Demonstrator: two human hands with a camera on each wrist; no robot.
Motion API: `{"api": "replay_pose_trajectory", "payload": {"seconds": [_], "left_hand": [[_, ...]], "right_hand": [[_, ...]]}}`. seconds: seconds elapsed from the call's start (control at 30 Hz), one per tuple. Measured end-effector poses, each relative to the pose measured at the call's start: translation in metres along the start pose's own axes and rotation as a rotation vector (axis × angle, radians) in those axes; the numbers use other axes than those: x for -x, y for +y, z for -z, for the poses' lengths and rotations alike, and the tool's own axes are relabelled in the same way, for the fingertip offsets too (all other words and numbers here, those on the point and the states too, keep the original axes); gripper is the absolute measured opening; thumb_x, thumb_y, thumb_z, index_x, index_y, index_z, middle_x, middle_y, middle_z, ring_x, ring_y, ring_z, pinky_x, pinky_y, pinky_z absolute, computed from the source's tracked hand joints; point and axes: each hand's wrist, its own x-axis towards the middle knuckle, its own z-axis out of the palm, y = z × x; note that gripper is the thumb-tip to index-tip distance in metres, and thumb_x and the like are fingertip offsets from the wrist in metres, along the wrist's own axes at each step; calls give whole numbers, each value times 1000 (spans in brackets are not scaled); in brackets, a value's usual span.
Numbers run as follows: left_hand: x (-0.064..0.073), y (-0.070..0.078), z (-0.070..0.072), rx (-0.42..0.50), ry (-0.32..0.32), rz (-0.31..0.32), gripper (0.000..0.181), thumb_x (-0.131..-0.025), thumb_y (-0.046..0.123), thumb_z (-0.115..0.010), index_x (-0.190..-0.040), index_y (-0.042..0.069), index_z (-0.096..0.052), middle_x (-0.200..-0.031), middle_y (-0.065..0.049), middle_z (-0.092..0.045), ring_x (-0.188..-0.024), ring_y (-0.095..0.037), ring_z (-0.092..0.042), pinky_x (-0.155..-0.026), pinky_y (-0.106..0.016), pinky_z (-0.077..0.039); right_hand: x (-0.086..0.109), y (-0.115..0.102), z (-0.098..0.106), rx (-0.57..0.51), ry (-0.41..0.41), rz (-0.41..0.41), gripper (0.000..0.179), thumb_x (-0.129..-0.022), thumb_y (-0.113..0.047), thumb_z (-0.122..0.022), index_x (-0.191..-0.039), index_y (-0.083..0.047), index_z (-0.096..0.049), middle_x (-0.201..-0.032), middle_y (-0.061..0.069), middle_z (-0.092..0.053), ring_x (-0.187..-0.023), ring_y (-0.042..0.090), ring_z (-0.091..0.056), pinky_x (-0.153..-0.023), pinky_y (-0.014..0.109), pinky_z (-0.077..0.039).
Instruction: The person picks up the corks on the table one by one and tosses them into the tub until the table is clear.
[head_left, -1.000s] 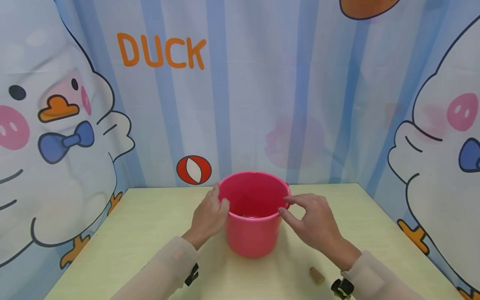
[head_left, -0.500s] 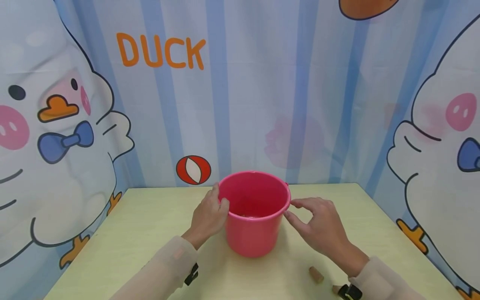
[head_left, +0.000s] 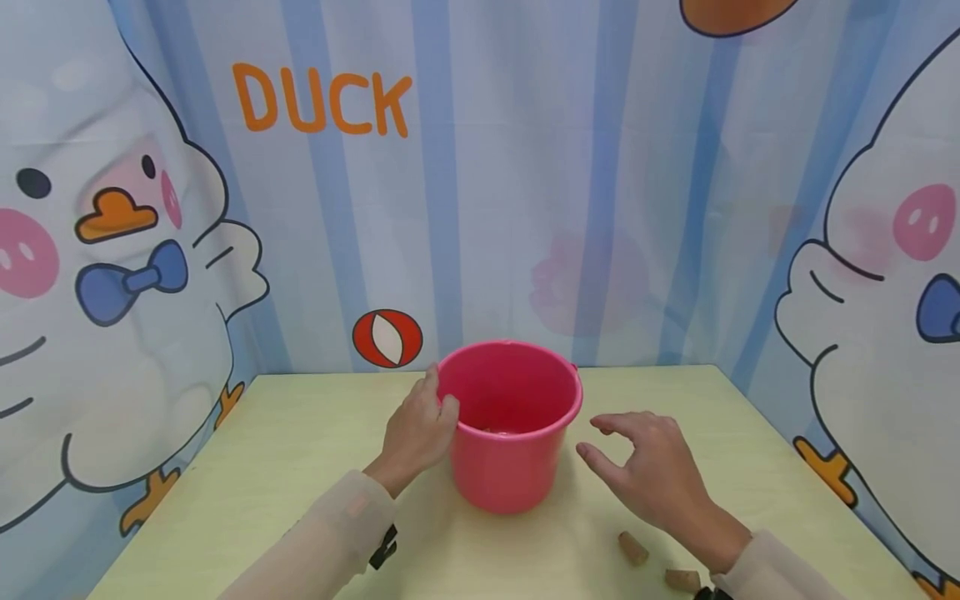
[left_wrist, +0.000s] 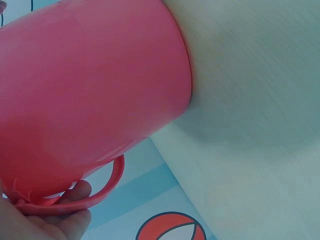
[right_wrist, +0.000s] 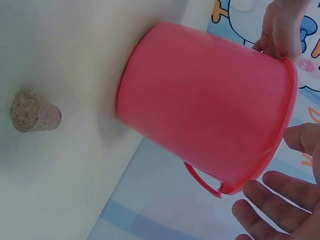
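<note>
A pink plastic bucket [head_left: 506, 475] stands upright on the table. My left hand [head_left: 418, 425] grips its rim on the left side, thumb over the edge; in the left wrist view the fingers [left_wrist: 75, 225] curl by the bucket's handle [left_wrist: 117, 175]. To the right of the bucket, my right hand [head_left: 656, 471] is held in the air, thumb and fingers spread apart with nothing between them. A tapered cork [head_left: 633, 548] lies on the table below that hand. Nearer the right sleeve is a second cork [head_left: 682, 580]. Some small bits show at the bottom inside the bucket.
The pale wooden table [head_left: 315, 450] ends at the back against a striped blue curtain [head_left: 510, 208] printed with ducks. More printed curtain hangs along the left and right sides.
My right hand has drawn back from the bucket's rim, down and to the right, its fingers opening wider. The second cork has come into sight beside the sleeve. My left hand has stayed put.
</note>
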Motion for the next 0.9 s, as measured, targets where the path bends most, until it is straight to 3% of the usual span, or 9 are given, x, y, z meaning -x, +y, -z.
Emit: {"api": "replay_pose_trajectory", "payload": {"seconds": [0.67, 0.9], "left_hand": [[0, 2, -1, 7, 8, 3, 73, -99, 29, -52, -162, 5, -25, -148, -13, -51, -127, -33, -56, -90, -49, -59], [0, 2, 1, -4, 7, 2, 72, -100, 29, -51, -162, 4, -25, -147, -13, -51, -127, -33, -56, -91, -49, -59]], "right_hand": [[13, 16, -1, 107, -219, -142, 25, -82, -28, -84, -102, -13, -80, -89, -3, -75, -86, 24, -66, -91, 58, -49], [16, 19, -1, 147, -302, -171, 23, -82, -30, -84, -99, -15, -80, -83, -5, -72, -78, 18, -63, -85, 54, -53]]}}
